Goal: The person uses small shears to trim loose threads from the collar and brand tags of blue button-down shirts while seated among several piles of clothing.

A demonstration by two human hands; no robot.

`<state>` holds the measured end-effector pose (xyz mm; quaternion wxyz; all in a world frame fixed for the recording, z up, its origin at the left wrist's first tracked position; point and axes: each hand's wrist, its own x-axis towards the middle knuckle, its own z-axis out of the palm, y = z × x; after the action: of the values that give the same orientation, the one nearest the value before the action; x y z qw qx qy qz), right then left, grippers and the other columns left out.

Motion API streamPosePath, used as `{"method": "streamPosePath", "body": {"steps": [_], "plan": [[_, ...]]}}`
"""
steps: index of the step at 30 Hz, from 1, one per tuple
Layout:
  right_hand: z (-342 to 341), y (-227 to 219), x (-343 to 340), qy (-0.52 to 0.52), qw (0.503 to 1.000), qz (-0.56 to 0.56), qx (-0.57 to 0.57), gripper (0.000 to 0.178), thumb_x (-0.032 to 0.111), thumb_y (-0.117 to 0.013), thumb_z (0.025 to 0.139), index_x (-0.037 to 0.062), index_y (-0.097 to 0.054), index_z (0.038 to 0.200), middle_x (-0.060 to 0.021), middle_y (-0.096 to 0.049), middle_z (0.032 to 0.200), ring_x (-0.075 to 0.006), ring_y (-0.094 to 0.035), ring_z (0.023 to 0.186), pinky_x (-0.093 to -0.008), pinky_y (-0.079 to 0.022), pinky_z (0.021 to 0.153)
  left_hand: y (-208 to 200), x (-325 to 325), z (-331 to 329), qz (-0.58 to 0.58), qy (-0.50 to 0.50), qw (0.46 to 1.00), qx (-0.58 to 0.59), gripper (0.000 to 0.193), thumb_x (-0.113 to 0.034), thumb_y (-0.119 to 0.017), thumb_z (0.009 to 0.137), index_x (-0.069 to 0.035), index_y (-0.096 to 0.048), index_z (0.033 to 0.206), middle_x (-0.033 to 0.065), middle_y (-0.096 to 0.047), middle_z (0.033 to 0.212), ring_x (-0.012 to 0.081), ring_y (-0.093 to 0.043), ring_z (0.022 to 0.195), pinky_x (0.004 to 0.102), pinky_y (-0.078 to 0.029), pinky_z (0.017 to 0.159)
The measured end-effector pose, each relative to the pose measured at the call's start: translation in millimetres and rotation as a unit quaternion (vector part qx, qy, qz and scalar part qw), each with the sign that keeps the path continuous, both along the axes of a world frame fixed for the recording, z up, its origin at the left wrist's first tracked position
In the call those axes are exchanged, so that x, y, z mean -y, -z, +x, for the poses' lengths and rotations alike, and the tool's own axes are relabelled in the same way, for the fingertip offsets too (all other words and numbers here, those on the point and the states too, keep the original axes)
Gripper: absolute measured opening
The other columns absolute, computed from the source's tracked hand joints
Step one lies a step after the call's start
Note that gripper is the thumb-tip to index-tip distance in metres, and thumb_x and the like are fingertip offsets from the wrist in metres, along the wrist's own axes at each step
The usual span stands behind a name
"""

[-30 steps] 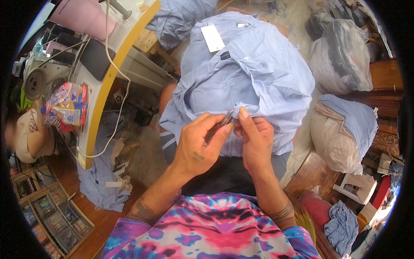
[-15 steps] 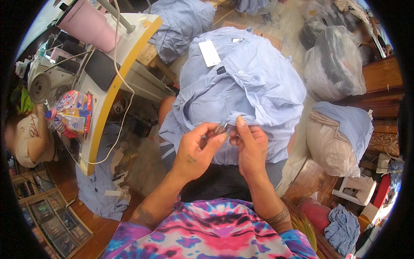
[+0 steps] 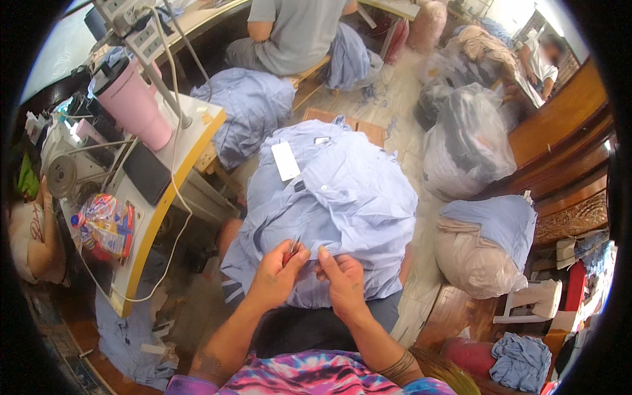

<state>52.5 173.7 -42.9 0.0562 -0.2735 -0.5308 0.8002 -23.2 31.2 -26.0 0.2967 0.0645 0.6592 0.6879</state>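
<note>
A light blue shirt point(image 3: 362, 191) lies bunched in a large heap over my lap, with a blank white tag point(image 3: 285, 162) and a small dark neck label point(image 3: 299, 186) on it. My left hand point(image 3: 271, 276) is closed round a small pair of thread snips point(image 3: 293, 249), their thin metal tips pointing up. Most of the snips is hidden by the fingers. Close beside it, my right hand point(image 3: 343, 282) pinches the near edge of the shirt between thumb and fingers. Both hands are over the front of the heap.
A yellow-edged table point(image 3: 197, 131) at left bears a pink tumbler point(image 3: 138, 105), a dark phone point(image 3: 147, 172) and a snack packet point(image 3: 105, 224). Blue cloth piles point(image 3: 247, 108) lie beyond. Stuffed plastic bags point(image 3: 471, 141) stand at right. A person in grey point(image 3: 293, 33) sits ahead; others are at the sides.
My view has tipped up, bringing the seated person in grey into sight. The hands and shirt sit lower and further left in the picture. My left hand still holds the snips, my right the cloth.
</note>
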Motion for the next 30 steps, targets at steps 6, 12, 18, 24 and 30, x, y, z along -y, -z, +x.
{"method": "streamPosePath", "body": {"steps": [6, 12, 18, 24, 30], "plan": [[-7, 7, 5, 0.028, 0.998, -0.052, -0.011, 0.027, 0.029, -0.069, 0.102, 0.0042, -0.067, 0.092, -0.002, -0.066, 0.08, -0.0084, -0.055, 0.07, -0.024, -0.043, 0.063, 9, -15, 13, 0.222, -0.1, 0.938, 0.245, 0.019, -0.027, -0.058, 0.107, -0.011, -0.053, 0.099, -0.0011, -0.047, 0.068, 0.005, -0.038, 0.048, 0.0215, -0.027, 0.039], [-4, 1, 4, 0.097, 0.986, -0.137, -0.015, 0.026, 0.029, -0.072, 0.1, 0.0043, -0.066, 0.095, -0.0034, -0.066, 0.081, -0.0098, -0.056, 0.068, -0.0246, -0.044, 0.062, 5, -28, 13, 0.223, -0.11, 0.927, 0.282, 0.02, -0.027, -0.058, 0.107, -0.013, -0.052, 0.096, -0.0021, -0.047, 0.07, 0.0044, -0.036, 0.047, 0.021, -0.027, 0.039], [-6, -8, 3, -0.002, 0.994, -0.108, 0.018, 0.034, 0.032, -0.072, 0.1, -0.0012, -0.066, 0.104, -0.0092, -0.073, 0.098, -0.0108, -0.061, 0.075, -0.023, -0.048, 0.064, -2, 8, 8, 0.133, -0.05, 0.971, 0.193, 0.019, -0.03, -0.061, 0.106, -0.013, -0.055, 0.1, -0.0076, -0.043, 0.072, 0.0014, -0.031, 0.048, 0.0202, -0.023, 0.041], [-8, -7, 4, -0.01, 0.992, -0.128, -0.018, 0.037, 0.032, -0.071, 0.101, -0.0029, -0.066, 0.109, -0.0102, -0.073, 0.111, -0.0113, -0.066, 0.086, -0.0238, -0.05, 0.065, -21, 28, 25, -0.043, -0.011, 0.993, -0.106, 0.028, -0.021, -0.054, 0.106, 0.001, -0.066, 0.117, 0.0009, -0.053, 0.082, 0.0067, -0.043, 0.065, 0.0248, -0.036, 0.058], [-7, 1, 2, -0.031, 0.994, -0.103, -0.005, 0.03, 0.027, -0.064, 0.106, -0.0017, -0.068, 0.112, -0.0096, -0.074, 0.106, -0.0085, -0.059, 0.077, -0.0245, -0.045, 0.067, -24, 22, 25, -0.136, 0.026, 0.965, -0.222, 0.029, -0.023, -0.056, 0.105, 0.004, -0.066, 0.113, 0.0165, -0.064, 0.094, 0.0307, -0.062, 0.08, 0.038, -0.048, 0.072]]}}
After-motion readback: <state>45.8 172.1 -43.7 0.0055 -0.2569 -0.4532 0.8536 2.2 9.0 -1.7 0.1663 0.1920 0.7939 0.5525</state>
